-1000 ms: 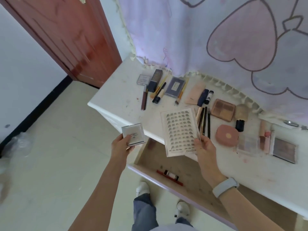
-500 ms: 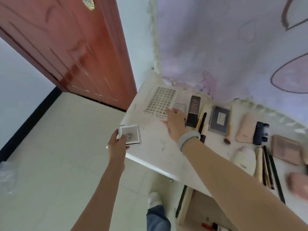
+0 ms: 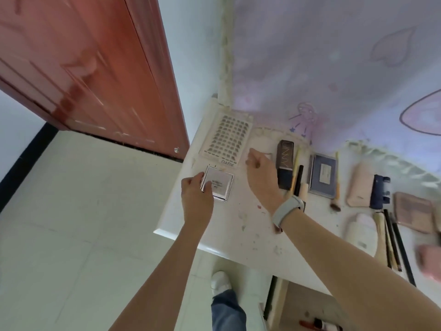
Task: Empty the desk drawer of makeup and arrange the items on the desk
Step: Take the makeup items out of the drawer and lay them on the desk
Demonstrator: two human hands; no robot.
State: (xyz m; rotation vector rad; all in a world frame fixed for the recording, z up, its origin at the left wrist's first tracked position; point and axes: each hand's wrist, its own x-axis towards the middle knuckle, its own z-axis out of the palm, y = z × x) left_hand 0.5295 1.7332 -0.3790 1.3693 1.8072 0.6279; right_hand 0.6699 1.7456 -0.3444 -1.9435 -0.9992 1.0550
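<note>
- Left hand [image 3: 196,199] pinches the square silver mirrored compact [image 3: 218,186] by its near-left edge, low over the white desk top [image 3: 250,225].
- Clear rectangular tray of false-lash clusters [image 3: 225,139] lies just beyond the compact, long axis running away from the hand.
- Right hand [image 3: 261,177], fingers loosely curled, holds nothing, hovering right of the compact.
- Judgement: set-down spot is directly below the left hand; left is the nearer one.
- Open drawer [image 3: 307,314] sits behind the right forearm; a red-and-black item [image 3: 319,327] is inside.
</note>
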